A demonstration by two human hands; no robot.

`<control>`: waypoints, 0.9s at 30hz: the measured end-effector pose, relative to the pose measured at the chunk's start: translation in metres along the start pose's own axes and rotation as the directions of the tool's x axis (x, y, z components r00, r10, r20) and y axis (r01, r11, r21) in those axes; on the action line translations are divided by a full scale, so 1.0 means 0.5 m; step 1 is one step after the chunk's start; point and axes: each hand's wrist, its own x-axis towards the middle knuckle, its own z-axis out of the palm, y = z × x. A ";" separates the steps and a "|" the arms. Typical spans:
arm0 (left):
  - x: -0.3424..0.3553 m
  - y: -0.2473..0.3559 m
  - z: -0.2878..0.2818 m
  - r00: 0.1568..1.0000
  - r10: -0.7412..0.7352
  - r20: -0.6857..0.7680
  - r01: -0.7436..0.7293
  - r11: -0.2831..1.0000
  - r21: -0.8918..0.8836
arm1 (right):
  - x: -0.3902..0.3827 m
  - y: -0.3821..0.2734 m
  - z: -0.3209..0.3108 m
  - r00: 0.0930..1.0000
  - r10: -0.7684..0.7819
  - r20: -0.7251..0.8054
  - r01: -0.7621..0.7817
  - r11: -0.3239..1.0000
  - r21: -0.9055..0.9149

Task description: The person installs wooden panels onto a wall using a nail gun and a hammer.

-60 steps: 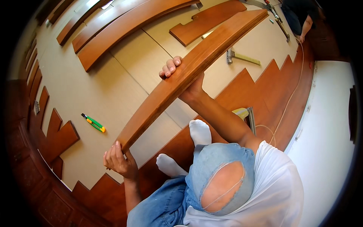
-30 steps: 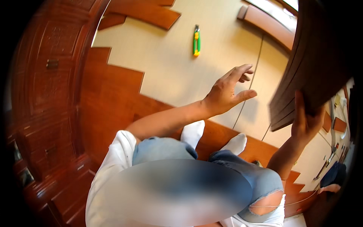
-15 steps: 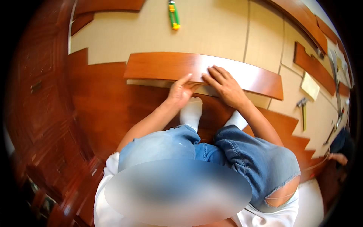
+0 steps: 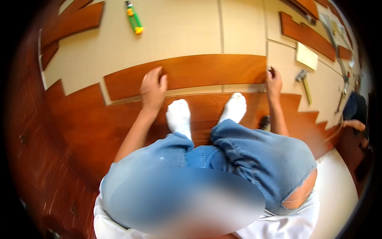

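A long reddish-brown floorboard (image 4: 207,71) lies over the beige underlay, in front of my feet. A narrow beige strip shows between its near edge and the laid wooden flooring (image 4: 87,119). My left hand (image 4: 153,89) rests on the board's left part, fingers pointing away and slightly bent, thumb apart. At the right end of the board is my right hand (image 4: 274,84), its fingers curled against that end. My white-socked feet stand on the laid boards between my two arms.
A green and yellow utility knife (image 4: 134,18) lies on the underlay ahead. To the right are a hammer (image 4: 305,85), a pale yellow block (image 4: 306,55) and a notched board (image 4: 306,35). Loose boards (image 4: 75,24) lie far left. Another person's hand (image 4: 354,125) shows at the right edge.
My hands have moved apart, from the board's middle to its left part and right end. The board now lies nearer the laid flooring's edge. The view has shifted to the right.
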 end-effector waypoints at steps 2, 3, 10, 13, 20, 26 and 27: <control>0.040 -0.011 0.010 0.984 0.178 -0.025 -0.171 0.971 0.169 | 0.003 0.009 0.004 0.989 0.077 0.129 -0.092 0.990 0.109; 0.048 -0.030 0.015 0.977 0.209 -0.033 -0.197 0.955 0.221 | 0.000 -0.006 0.008 0.992 0.053 0.118 -0.054 0.999 0.004; 0.035 -0.082 0.024 0.985 0.136 -0.102 -0.110 0.967 0.231 | -0.021 0.019 0.005 0.957 0.091 0.276 -0.092 0.996 -0.009; 0.016 -0.108 0.001 0.975 0.144 -0.167 -0.105 0.969 0.221 | -0.060 -0.010 0.017 0.951 0.102 0.293 -0.106 0.994 0.000; 0.021 -0.116 0.006 0.970 0.155 -0.187 -0.119 0.975 0.188 | -0.078 -0.026 0.008 0.949 0.122 0.289 -0.104 0.992 -0.075; -0.002 -0.132 0.034 0.973 0.148 -0.176 -0.105 0.967 0.231 | -0.087 -0.090 -0.019 0.919 0.012 0.395 0.063 0.982 -0.176; 0.010 -0.136 0.026 0.989 0.112 -0.098 -0.085 0.966 0.243 | -0.072 -0.102 -0.007 0.917 0.039 0.397 0.058 0.972 -0.229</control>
